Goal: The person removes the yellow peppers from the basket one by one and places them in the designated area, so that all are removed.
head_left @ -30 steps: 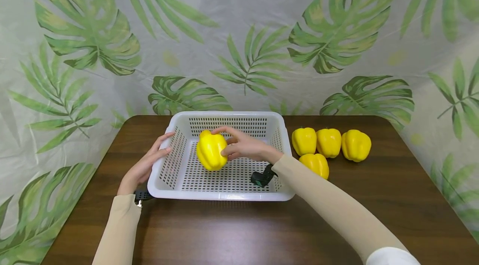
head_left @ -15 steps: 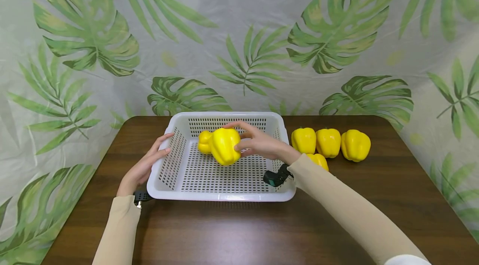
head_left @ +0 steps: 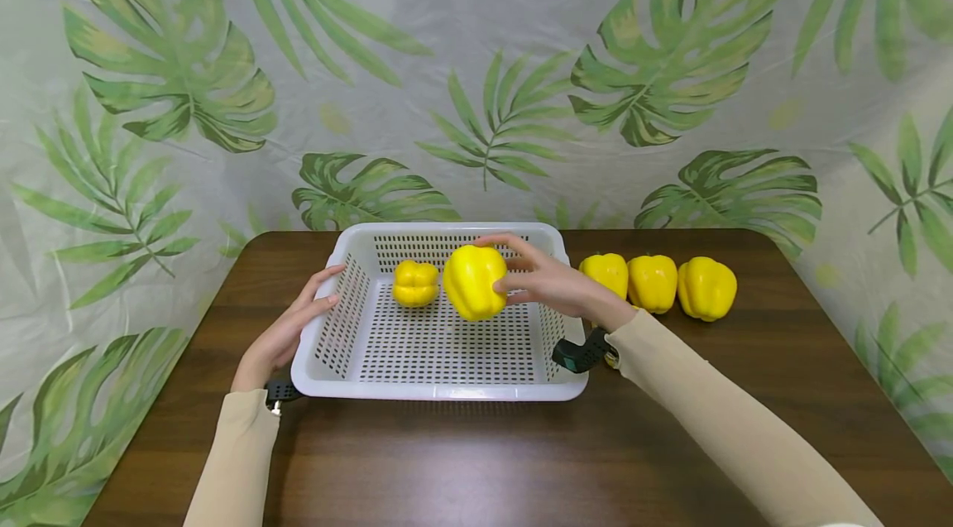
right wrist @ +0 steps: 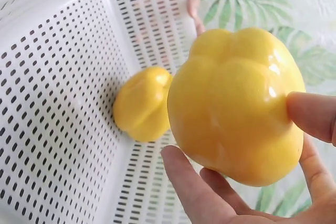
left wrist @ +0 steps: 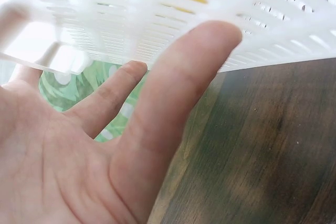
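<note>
My right hand [head_left: 547, 285] holds a yellow bell pepper [head_left: 475, 283] between thumb and fingertips, raised over the white perforated basket [head_left: 439, 391]. In the right wrist view this bell pepper [right wrist: 239, 108] fills much of the frame, gripped from its side. A second yellow bell pepper [head_left: 415, 284] sits on the basket floor, toward the back left. At the basket's left side rests my left hand [head_left: 286, 328], its fingers extended against the wall and rim. The left wrist view has the thumb [left wrist: 178, 93] lying straight along the slotted outer wall.
Right of the basket, several more yellow bell peppers [head_left: 653, 283] stand on the dark wooden table [head_left: 462, 461]; one is mostly hidden beneath the right forearm [head_left: 715, 395]. A leaf-patterned cloth [head_left: 491, 80] hangs behind the table.
My right hand has moved right and slightly up with its bell pepper, uncovering the one on the basket floor. The left hand and basket stay nearly in place.
</note>
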A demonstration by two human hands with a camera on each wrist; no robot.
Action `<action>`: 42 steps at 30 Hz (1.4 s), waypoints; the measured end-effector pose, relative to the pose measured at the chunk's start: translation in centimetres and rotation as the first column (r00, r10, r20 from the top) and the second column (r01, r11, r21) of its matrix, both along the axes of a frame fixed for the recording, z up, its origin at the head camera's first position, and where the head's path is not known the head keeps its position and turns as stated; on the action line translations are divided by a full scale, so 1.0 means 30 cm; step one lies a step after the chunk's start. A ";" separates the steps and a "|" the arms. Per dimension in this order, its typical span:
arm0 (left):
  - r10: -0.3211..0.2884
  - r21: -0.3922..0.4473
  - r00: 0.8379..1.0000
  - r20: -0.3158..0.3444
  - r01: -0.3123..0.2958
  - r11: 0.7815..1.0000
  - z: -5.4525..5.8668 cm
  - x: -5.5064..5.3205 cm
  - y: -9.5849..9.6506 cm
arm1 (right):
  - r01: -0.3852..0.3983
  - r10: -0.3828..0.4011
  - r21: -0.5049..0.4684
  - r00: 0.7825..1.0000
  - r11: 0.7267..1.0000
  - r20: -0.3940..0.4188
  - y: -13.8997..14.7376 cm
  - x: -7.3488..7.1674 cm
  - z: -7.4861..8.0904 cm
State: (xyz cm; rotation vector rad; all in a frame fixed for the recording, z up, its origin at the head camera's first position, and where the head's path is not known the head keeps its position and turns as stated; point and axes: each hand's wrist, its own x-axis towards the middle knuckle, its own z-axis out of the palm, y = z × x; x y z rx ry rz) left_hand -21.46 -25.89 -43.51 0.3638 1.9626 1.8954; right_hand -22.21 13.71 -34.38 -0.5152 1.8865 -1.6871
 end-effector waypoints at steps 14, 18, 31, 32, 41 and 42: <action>-0.001 0.000 1.000 0.003 0.001 1.000 -0.002 0.000 0.000 | 0.006 -0.007 -0.049 1.000 0.999 -0.022 0.108 0.032 0.023; -0.004 0.006 1.000 0.006 0.004 1.000 -0.002 -0.001 0.000 | 0.019 -0.020 -0.039 0.999 0.999 -0.042 0.138 0.036 0.028; -0.006 0.004 1.000 0.008 0.006 1.000 -0.003 0.001 -0.001 | 0.072 -0.073 -0.025 0.995 0.997 -0.063 0.237 0.070 0.035; -0.005 0.003 1.000 0.008 0.005 1.000 -0.002 0.001 -0.001 | 0.079 -0.080 -0.021 0.995 0.997 -0.064 0.244 0.073 0.035; -0.004 -0.001 1.000 0.006 0.004 1.000 -0.001 0.000 0.000 | 0.118 -0.119 -0.009 0.990 0.993 -0.071 0.303 0.094 0.033; -0.004 -0.003 1.000 0.006 0.004 1.000 -0.001 0.000 0.000 | 0.119 -0.120 -0.009 0.990 0.993 -0.074 0.309 0.095 0.033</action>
